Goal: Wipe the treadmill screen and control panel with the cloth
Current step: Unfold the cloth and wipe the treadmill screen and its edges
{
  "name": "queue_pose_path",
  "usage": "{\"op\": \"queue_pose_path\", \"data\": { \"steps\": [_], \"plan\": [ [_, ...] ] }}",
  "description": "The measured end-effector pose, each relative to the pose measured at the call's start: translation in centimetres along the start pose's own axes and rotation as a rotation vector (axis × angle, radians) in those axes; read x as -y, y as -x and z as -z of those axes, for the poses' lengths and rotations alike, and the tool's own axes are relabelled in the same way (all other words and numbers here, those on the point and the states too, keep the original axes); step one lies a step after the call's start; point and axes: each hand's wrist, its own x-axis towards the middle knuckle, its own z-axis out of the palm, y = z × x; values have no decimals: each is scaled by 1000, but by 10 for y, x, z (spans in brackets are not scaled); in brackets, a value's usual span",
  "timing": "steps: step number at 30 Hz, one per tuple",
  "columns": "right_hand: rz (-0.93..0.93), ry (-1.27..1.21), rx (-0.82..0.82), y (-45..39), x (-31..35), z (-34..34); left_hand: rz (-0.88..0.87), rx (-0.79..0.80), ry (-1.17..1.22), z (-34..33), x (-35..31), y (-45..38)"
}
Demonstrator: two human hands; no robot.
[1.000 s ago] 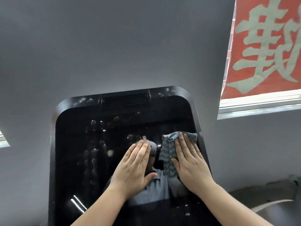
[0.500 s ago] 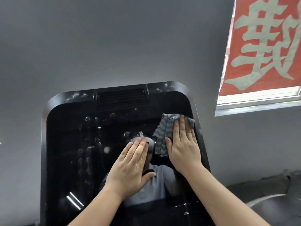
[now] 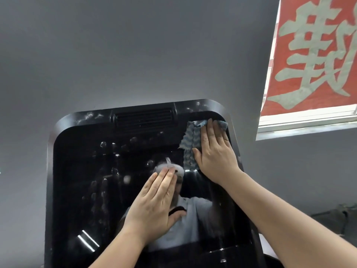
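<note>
The treadmill screen (image 3: 92,186) is a large glossy black panel with rounded top corners, smudges on its left half and a reflection of a person in its middle. My right hand (image 3: 214,151) lies flat on a blue-and-white wavy cloth (image 3: 190,144), pressing it against the screen's upper right corner. My left hand (image 3: 156,207) rests flat on the middle of the glass, fingers together, holding nothing. A slotted vent (image 3: 144,117) runs along the top bezel. The control panel below the screen shows only as a dark strip at the bottom edge.
A grey wall (image 3: 135,51) stands behind the screen. At the upper right hangs a red banner (image 3: 316,55) with a large pale character over a bright window sill (image 3: 307,122). A dark object (image 3: 332,217) lies at the lower right.
My right hand has slid the cloth upward along the right side of the screen, from mid-height to the top right corner. My left hand has stayed pressed on the middle.
</note>
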Motion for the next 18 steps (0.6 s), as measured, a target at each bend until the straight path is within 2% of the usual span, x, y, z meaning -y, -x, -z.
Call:
{"op": "queue_pose_path", "data": {
  "steps": [7,18],
  "plan": [
    [54,-71,-19,-4,2,2,9,-1,7,1,-1,0],
    [2,-209,-93,-6,2,-3,12,-3,1,1,-1,0]
  ]
}}
